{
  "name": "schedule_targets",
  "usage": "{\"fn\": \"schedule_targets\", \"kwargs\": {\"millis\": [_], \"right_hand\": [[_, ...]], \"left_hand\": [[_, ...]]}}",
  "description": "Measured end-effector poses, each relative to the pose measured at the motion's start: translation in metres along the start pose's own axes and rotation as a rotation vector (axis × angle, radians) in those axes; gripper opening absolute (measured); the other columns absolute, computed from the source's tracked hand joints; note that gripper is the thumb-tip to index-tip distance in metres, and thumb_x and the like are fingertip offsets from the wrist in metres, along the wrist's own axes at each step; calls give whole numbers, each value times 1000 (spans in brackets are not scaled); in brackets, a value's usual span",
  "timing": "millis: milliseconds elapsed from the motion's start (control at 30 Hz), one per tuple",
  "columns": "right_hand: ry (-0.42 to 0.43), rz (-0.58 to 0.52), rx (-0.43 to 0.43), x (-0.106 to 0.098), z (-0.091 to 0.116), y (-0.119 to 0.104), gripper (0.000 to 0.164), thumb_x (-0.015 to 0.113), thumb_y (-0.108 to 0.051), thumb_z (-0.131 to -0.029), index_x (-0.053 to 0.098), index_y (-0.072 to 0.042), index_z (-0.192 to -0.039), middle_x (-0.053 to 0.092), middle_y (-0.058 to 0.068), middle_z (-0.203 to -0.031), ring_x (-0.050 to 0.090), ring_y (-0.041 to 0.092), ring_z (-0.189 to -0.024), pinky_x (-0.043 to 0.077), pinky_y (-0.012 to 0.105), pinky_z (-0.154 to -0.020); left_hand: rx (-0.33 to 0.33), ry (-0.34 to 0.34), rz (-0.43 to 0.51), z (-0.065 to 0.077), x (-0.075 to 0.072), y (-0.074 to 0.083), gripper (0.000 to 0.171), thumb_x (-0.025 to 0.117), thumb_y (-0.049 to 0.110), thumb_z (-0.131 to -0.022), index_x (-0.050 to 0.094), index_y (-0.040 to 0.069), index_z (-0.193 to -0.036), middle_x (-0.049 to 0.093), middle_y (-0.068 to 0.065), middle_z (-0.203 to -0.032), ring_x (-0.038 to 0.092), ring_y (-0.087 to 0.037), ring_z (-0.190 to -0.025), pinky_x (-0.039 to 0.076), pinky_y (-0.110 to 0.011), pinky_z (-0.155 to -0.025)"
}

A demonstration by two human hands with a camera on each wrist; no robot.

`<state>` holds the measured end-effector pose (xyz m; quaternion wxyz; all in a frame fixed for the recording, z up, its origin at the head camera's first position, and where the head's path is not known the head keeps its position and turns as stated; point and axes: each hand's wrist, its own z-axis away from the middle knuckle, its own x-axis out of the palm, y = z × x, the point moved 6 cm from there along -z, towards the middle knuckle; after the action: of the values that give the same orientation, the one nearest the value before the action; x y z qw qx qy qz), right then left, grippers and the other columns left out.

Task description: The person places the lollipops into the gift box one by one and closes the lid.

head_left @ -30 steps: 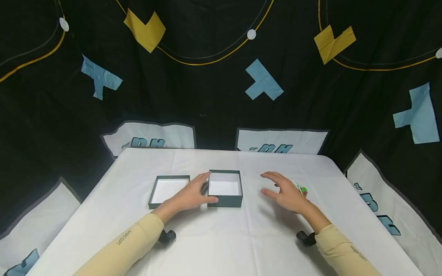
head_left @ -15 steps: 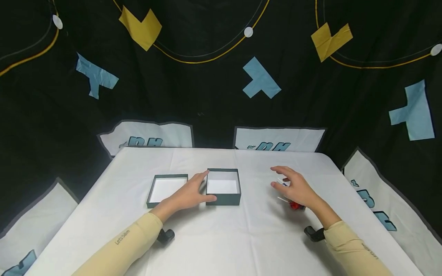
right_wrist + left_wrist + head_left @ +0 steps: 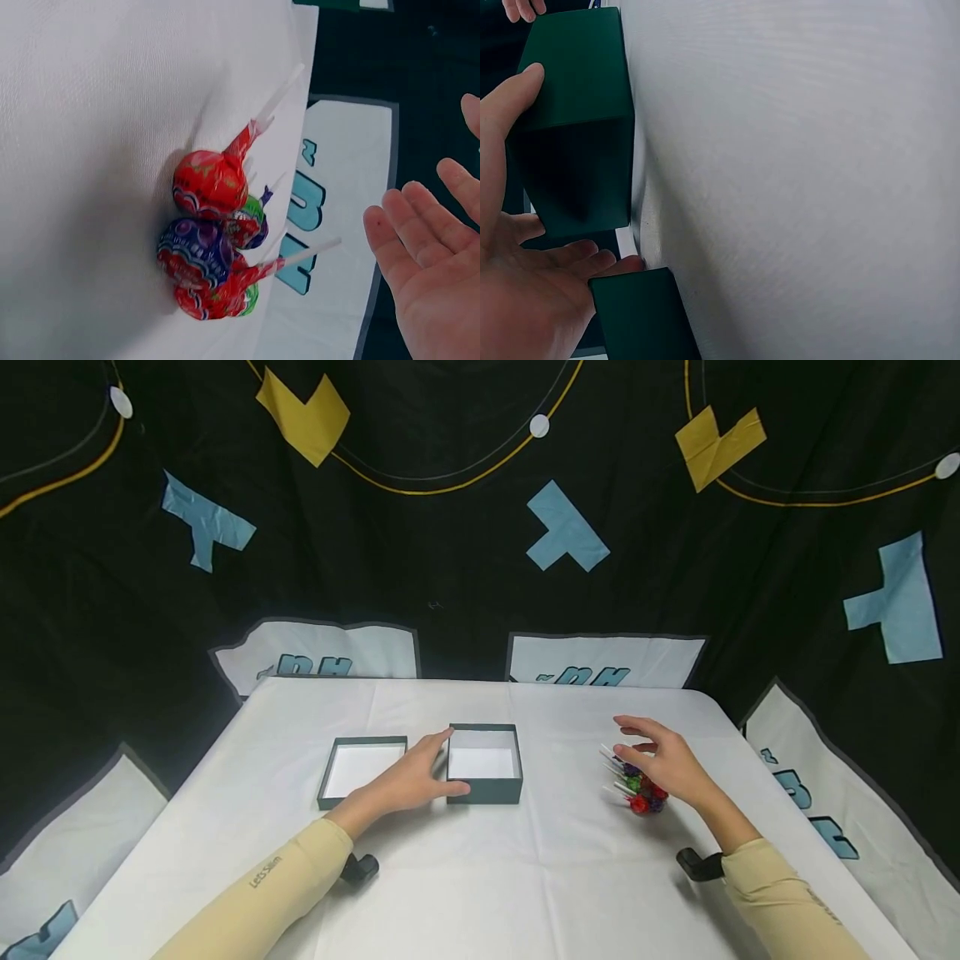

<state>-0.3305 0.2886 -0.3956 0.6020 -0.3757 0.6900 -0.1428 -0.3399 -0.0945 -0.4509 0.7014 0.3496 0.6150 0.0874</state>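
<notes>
At the table's centre stands an open dark green box [image 3: 483, 790] with a white inside. My left hand [image 3: 405, 781] holds it from the left, thumb [image 3: 531, 86] against the front wall and index finger at the back left corner. The other fingers spread between the box and a shallow green lid [image 3: 324, 803], which lies inside up. To the right, my right hand [image 3: 671, 766] hovers above a pile of wrapped lollipops [image 3: 637, 804], holding nothing, fingers loosely bent. In the right wrist view, red, purple and green lollipops [image 3: 210, 184] lie apart from that hand's fingers.
A white cloth [image 3: 487, 877] covers the table. Behind it hangs a black curtain [image 3: 420, 577] with blue and yellow tape pieces. Black camera mounts [image 3: 699, 865] stick out under both wrists.
My right hand has moved right and slightly back, uncovering the lollipop pile that it mostly hid before. The left hand stays on the box.
</notes>
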Motion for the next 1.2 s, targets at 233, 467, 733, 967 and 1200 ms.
{"fn": "schedule_targets", "kwargs": {"millis": [233, 467, 733, 967, 1200], "right_hand": [[28, -4, 42, -9, 3, 11, 55, 64, -34, -100, 51, -9, -147, 57, 18, -143, 58, 36, -127, 50, 51, -101], [46, 2, 84, -14, 5, 26, 53, 61, -35, -101, 52, -8, -146, 56, 19, -143, 56, 38, -129, 48, 54, -103], [45, -8, 123, -17, 8, 41, 50, 62, -35, -101, 56, -7, -142, 56, 21, -142, 52, 38, -130, 43, 60, -107], [59, 14, 127, -17, 12, 54, 45, 65, -31, -99, 62, -7, -137, 63, 19, -132, 58, 32, -119, 51, 31, -97], [63, 20, 128, -16, 15, 65, 38, 67, -26, -99, 67, -4, -130, 67, 17, -125, 57, 16, -106, 49, 21, -86]], "left_hand": [[-3, 2, 15, 0, 0, 0, 109, 76, 61, -81, 19, 16, -162, 25, -12, -166, 24, -31, -153, 26, -53, -121], [-4, -9, 8, 0, 0, 2, 110, 74, 65, -81, 19, 16, -163, 24, -12, -166, 23, -31, -154, 25, -53, -122], [-5, -22, 5, 1, -1, 2, 109, 73, 63, -82, 17, 16, -163, 23, -12, -167, 22, -31, -154, 24, -54, -122], [0, -28, 1, 2, -1, 2, 108, 72, 63, -83, 16, 16, -163, 23, -12, -167, 21, -31, -154, 24, -54, -122], [-2, -36, -8, 1, -1, 2, 109, 71, 64, -84, 15, 15, -163, 22, -14, -167, 20, -33, -155, 23, -55, -122]]}}
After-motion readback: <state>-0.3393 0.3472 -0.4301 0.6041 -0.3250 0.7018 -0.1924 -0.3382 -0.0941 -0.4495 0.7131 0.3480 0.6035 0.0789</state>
